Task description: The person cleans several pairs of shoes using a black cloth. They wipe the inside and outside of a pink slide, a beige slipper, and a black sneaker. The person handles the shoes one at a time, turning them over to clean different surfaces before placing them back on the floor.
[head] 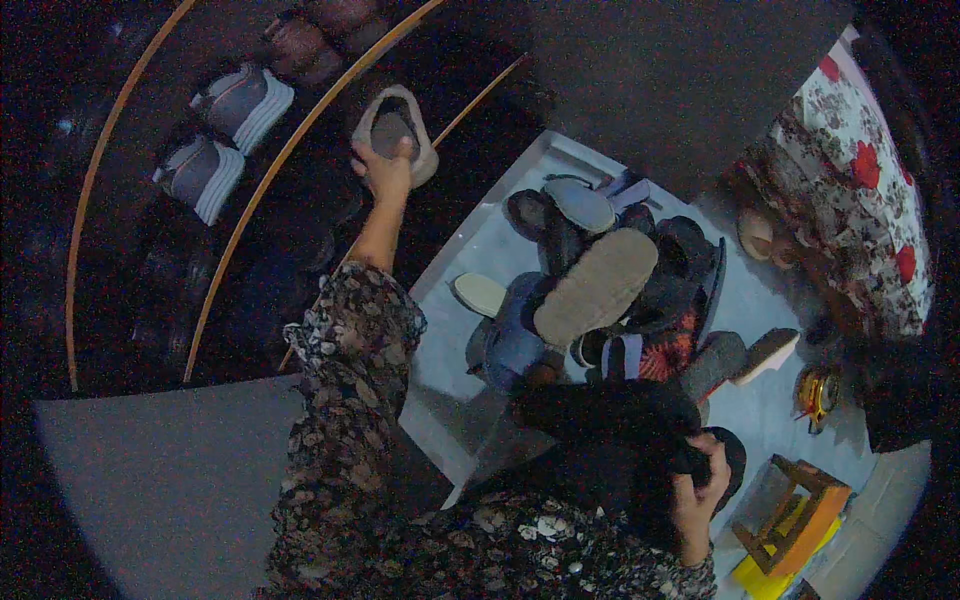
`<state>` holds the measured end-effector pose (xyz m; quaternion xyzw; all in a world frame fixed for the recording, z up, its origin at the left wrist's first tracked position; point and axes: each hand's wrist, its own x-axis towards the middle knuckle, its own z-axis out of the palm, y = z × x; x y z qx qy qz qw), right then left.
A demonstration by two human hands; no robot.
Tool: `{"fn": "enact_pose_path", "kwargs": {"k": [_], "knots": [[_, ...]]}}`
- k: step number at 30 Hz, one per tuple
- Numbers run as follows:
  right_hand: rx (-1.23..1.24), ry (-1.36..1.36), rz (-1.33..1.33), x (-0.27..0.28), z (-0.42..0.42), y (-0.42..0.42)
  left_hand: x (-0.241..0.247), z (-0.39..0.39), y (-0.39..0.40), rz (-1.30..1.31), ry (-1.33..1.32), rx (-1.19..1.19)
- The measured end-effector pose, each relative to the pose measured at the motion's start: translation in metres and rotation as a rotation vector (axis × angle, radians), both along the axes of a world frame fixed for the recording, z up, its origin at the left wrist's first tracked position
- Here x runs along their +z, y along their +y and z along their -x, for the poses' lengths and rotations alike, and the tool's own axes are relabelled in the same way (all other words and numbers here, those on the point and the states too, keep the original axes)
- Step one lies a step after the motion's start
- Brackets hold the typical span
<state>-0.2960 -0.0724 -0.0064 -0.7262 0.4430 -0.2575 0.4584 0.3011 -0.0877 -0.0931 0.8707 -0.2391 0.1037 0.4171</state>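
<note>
Reaching to the upper left, my left hand (pixel 390 169) grips a beige shoe (pixel 433 161), its thumb over the shoe's opening, in front of the dark shelves. At the lower right, beside my dark trouser leg, the fingers of my right hand (pixel 705 480) are curled round a black item (pixel 739 457), apparently a shoe; poor light hides its details. Between the two hands lies a heap of footwear on the pale floor. A beige shoe sole (pixel 598 286) faces up on top, with a blue shoe (pixel 517 330) and a pale slipper (pixel 481 294) by it.
Wooden-edged shelves (pixel 259 184) hold grey sneakers with white soles (pixel 221 109). A grey shoe with a pale sole (pixel 766 356) lies right of the heap. Nearby are a yellow-and-red round object (pixel 817 394) and a small wooden frame (pixel 799 517). Floral fabric (pixel 862 165) hangs at the right.
</note>
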Motion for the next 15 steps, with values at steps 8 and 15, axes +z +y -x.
{"fn": "enact_pose_path", "kwargs": {"k": [8, 15], "knots": [[0.028, 0.050, 0.048, 0.013, 0.007, 0.003, 0.023, 0.042, 0.023, -0.750, -0.462, -0.147], [0.121, -0.021, -0.008, 0.025, 0.016, -0.011, 0.021, 0.017, -0.017, -0.878, -0.317, -0.039]]}}
